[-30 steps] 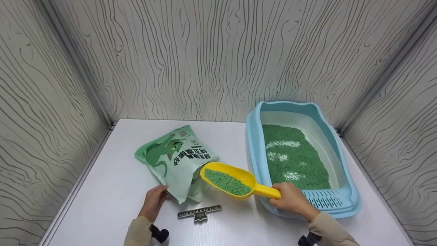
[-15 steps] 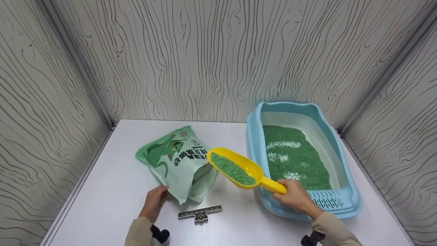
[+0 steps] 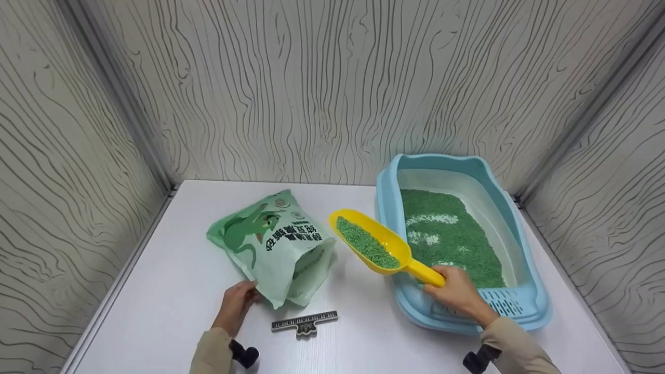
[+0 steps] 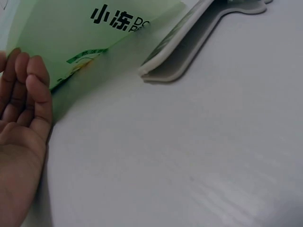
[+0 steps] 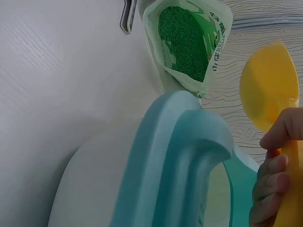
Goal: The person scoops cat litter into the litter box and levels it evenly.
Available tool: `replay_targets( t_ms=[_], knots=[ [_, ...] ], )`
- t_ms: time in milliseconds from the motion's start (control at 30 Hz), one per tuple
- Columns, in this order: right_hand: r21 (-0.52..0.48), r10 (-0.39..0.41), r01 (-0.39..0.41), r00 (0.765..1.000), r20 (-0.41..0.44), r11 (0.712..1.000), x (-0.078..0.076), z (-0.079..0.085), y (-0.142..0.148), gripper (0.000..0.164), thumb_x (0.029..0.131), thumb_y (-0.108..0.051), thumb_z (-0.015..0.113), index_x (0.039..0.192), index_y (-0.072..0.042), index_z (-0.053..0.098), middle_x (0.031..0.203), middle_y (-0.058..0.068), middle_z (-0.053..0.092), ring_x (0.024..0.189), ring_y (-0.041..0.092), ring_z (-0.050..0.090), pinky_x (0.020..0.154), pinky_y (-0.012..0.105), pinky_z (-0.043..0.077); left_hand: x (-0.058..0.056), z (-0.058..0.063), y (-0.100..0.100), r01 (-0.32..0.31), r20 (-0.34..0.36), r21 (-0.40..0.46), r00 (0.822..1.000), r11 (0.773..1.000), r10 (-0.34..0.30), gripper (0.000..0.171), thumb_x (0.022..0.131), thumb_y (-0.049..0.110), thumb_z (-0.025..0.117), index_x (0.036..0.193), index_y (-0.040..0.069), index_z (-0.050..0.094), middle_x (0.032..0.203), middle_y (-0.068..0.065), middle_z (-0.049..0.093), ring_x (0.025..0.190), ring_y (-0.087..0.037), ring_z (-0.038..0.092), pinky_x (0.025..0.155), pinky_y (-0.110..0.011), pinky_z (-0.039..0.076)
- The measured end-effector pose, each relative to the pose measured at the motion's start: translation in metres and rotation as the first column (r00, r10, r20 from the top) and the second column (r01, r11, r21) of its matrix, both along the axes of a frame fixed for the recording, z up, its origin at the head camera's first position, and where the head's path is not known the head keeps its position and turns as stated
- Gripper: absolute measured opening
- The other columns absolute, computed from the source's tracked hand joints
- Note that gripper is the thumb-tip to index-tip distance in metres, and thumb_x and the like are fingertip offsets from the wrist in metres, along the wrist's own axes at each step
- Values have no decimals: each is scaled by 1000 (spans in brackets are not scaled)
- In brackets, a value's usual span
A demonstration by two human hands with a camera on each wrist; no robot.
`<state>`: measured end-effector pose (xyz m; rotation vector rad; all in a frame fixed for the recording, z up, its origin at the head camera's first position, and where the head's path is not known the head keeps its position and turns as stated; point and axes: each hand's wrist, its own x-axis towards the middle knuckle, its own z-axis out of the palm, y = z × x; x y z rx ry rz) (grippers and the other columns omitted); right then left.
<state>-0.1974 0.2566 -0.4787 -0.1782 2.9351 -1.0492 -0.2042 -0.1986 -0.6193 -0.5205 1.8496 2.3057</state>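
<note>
My right hand (image 3: pixel 457 292) grips the handle of a yellow scoop (image 3: pixel 374 241), heaped with green pellets of cat litter. The scoop's bowl hangs between the bag and the left rim of a light blue litter box (image 3: pixel 390 208). In the right wrist view, curled fingers (image 5: pixel 272 189) wrap the handle. A green litter bag (image 3: pixel 270 239) lies on its side with its mouth toward me; green pellets (image 5: pixel 184 42) show inside it in the right wrist view. My left hand (image 3: pixel 236 306) holds the bag's near left edge, its fingers bent at the plastic in the left wrist view.
A wide dark clip (image 3: pixel 305 324) lies on the white table (image 3: pixel 150 291) in front of the bag's mouth. Green litter (image 3: pixel 441 234) covers much of the litter box floor, with pale patches. Wood-patterned panels (image 3: pixel 332 93) enclose the back and sides.
My right hand has carried the loaded scoop up and to the right, away from the bag's mouth to the litter box rim. My left hand and the bag have stayed in place.
</note>
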Motion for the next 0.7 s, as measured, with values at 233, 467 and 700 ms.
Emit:
replay_targets(
  t_ms=[233, 467, 700],
  knots=[
    [53, -30, 30, 1000, -3, 998, -1, 5, 6, 24, 72, -8, 69, 95, -2, 70, 70, 4, 60, 58, 10, 43, 55, 22, 36, 0, 1, 1, 1, -9, -5, 1000, 1000, -1, 18, 95, 20, 55, 94, 5, 65, 85, 3, 59, 83, -11, 57, 76, -21, 52],
    [82, -45, 45, 999, -6, 996, -3, 12, 12, 23, 73, -9, 68, 95, -1, 69, 68, 5, 59, 56, 11, 45, 53, 22, 36, 0, 1, 1, 4, -2, -26, 1000, 1000, -4, 20, 95, 21, 54, 98, 5, 65, 86, 4, 61, 85, -11, 58, 77, -22, 52],
    [88, -72, 72, 997, -6, 993, -5, 20, 20, 26, 75, -10, 66, 98, 1, 68, 67, 6, 58, 53, 11, 45, 49, 24, 37, 2, 1, -1, 33, -10, -28, 999, 999, -33, 23, 95, 23, 55, 101, 3, 64, 88, 4, 59, 85, -10, 57, 78, -21, 51]
  ],
)
